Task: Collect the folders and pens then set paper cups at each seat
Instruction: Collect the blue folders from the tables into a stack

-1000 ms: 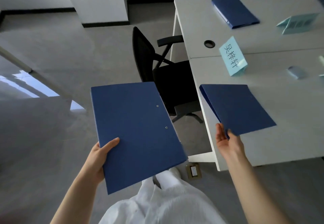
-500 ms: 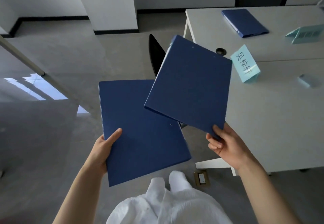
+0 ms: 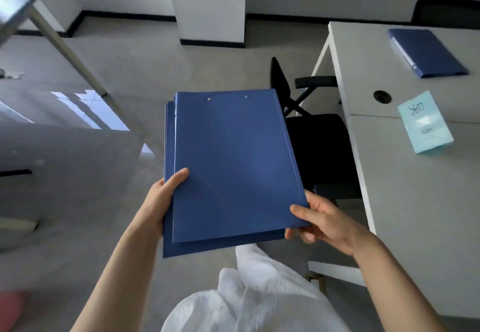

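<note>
Two blue folders are stacked in front of me, above the floor. The top folder (image 3: 233, 160) lies nearly square on the lower folder (image 3: 168, 248), which peeks out at the left and bottom edges. My left hand (image 3: 162, 199) grips the stack's left edge, thumb on top. My right hand (image 3: 320, 222) pinches the top folder's lower right corner. A third blue folder (image 3: 426, 52) lies flat on the far part of the white table (image 3: 405, 214). No pens or paper cups are in view.
A light blue name card (image 3: 424, 123) stands on the table near a round cable hole (image 3: 381, 96). A black office chair (image 3: 317, 139) is pushed against the table's left side, another chair (image 3: 444, 13) at the far end. A white pillar (image 3: 207, 4) and a slanted metal leg (image 3: 65, 43) stand left.
My right hand lifted the folder off the table, swung it left and laid it on the folder in my left hand. The view has turned left.
</note>
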Demonstrator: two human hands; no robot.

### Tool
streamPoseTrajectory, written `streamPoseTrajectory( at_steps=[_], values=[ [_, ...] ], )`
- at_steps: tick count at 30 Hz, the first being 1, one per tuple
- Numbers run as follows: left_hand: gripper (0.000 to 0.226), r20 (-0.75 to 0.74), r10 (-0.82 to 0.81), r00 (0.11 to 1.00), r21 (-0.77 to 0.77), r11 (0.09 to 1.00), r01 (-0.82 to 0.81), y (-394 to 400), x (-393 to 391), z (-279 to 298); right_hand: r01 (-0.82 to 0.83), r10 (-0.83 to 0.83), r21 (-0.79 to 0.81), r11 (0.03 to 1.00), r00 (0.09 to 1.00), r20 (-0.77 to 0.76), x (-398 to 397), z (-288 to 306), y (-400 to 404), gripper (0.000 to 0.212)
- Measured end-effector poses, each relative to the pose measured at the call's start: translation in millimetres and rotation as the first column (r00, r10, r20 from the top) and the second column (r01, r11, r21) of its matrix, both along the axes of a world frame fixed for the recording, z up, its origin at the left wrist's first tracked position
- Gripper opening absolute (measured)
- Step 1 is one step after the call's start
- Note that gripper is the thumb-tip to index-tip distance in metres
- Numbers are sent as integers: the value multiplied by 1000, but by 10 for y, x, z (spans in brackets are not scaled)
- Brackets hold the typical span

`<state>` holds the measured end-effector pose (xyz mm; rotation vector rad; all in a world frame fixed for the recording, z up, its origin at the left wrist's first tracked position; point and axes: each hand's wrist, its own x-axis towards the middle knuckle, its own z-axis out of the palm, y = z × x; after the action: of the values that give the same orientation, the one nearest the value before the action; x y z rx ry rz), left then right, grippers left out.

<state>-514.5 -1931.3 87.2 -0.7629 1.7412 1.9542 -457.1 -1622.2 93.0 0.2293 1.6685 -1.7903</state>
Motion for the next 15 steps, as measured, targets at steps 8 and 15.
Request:
streamPoseTrajectory(
  at_steps=[8, 15],
  values=[
    [39, 30, 50, 998, 51, 997, -52, -116, -1070, -8, -74, 183, 551, 831, 972, -146, -1415, 31, -78, 32],
    [55, 8, 59, 998, 96, 994, -59, -128, -2212, 136, 10, 236, 767, 641, 949, -209, -2804, -39, -118, 66]
  ],
)
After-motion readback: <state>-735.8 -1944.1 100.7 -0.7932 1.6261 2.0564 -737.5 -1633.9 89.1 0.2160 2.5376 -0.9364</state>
